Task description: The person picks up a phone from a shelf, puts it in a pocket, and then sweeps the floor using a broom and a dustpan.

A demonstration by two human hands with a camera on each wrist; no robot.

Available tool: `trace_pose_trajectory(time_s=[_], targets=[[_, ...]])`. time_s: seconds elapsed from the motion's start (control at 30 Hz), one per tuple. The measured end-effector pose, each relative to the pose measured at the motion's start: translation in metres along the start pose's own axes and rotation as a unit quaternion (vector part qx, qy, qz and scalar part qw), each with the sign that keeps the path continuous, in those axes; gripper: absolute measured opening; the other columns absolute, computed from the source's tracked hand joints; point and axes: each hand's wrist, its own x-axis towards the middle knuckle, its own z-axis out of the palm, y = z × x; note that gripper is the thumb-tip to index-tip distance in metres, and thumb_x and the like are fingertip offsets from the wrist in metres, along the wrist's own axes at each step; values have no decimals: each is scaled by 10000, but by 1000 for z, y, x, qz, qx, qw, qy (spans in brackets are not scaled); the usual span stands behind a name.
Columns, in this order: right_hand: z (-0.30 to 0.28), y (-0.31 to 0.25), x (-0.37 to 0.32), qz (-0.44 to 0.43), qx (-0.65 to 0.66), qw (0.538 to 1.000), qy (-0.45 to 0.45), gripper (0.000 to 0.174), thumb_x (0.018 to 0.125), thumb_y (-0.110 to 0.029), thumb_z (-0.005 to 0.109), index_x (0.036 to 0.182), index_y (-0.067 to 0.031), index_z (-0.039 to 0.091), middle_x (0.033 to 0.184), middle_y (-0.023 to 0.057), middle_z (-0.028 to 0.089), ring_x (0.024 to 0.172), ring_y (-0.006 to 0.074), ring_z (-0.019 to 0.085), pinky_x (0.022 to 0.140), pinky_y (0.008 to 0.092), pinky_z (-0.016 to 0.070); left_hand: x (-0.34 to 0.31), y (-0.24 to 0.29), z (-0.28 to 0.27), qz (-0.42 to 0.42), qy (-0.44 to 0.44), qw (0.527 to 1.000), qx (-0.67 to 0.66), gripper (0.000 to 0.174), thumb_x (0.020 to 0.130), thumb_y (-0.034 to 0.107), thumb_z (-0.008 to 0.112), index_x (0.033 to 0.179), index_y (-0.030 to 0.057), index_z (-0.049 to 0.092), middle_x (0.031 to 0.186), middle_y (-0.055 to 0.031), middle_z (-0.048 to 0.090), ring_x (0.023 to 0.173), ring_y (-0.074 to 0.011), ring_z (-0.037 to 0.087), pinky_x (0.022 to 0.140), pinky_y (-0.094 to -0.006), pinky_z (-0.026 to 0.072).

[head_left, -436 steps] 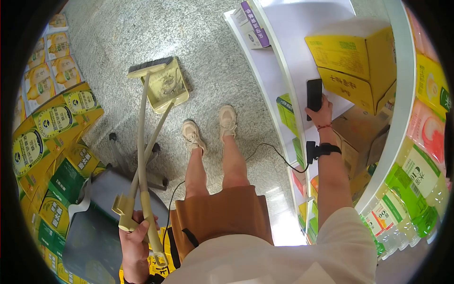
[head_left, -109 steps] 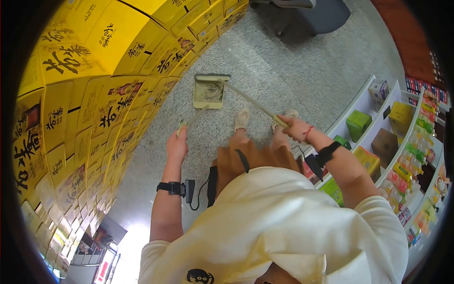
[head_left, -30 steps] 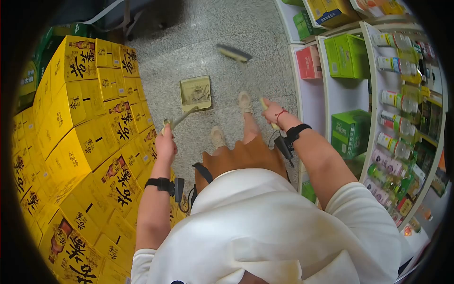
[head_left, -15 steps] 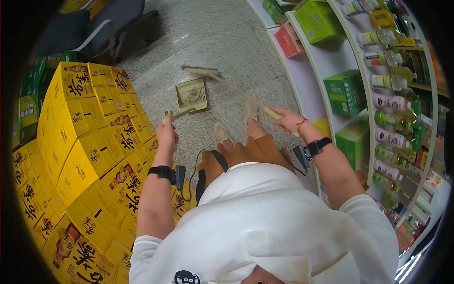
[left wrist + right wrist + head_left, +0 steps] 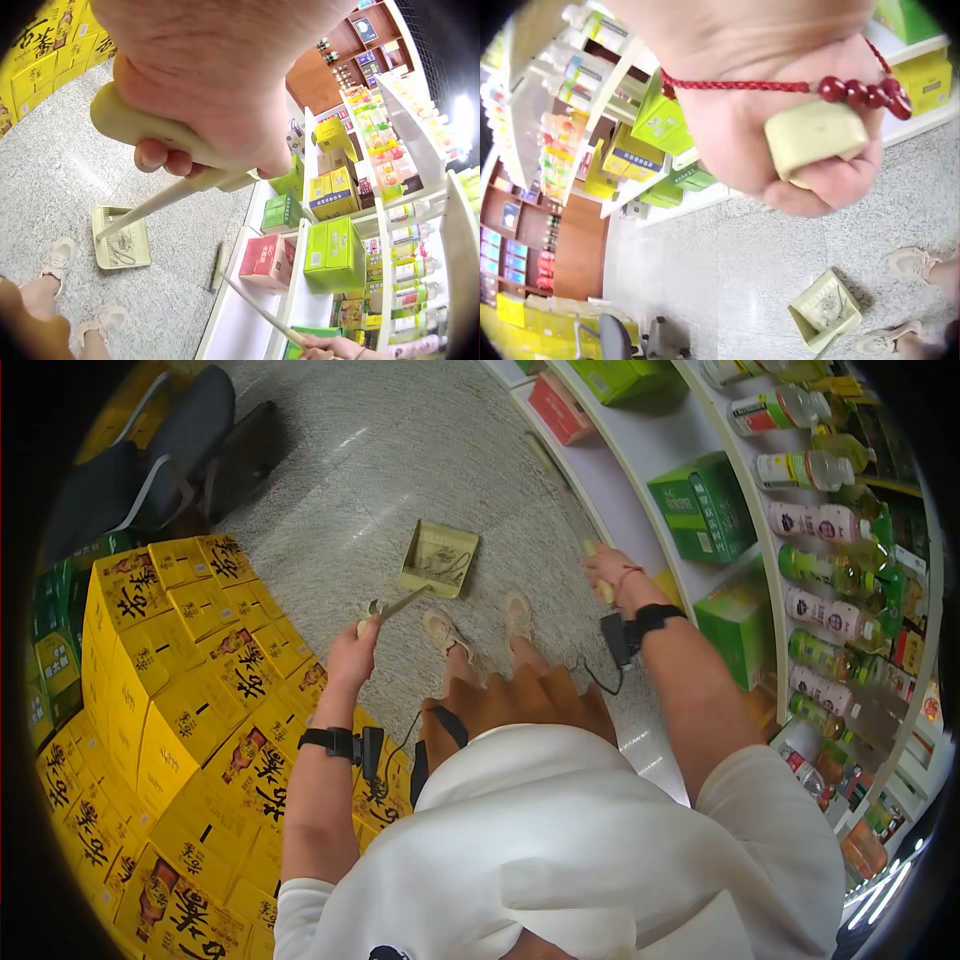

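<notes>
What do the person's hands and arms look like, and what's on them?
The left hand and right hand have no gloves. Each wrist has a black strap with a small dark box; a thin dark cable hangs by the right one. The right wrist also has a red braided bracelet with shiny beads. The sleeves are short and white.

Broom head [image 5: 547, 463] shifted from just above dustpan [image 5: 440, 558] to beside white shelf [image 5: 602, 476], upper right of centre. Right hand [image 5: 614, 575], earlier at phone, now grips broom handle [image 5: 590, 548].
</notes>
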Motion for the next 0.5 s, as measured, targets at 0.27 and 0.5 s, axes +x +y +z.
trace_pose_trajectory(time_s=[0.27,0.5], targets=[[37,22,-85,0,-176,979,-98,615,857,-71,502,1421,-202,296,635,32,451,483,127,446,399,302,388,5,22,43,42,11,990,132,586,855,538,484,1013,-11,615,771,-162,625,712,-285,599,660,-386,450],[-35,30,-147,9,-149,969,-197,696,838,-59,537,1452,-215,248,617,21,462,454,116,431,407,288,385,0,18,43,20,21,992,120,688,839,575,470,1163,-23,570,1011,-231,635,1006,-362,585,856,-397,431]])
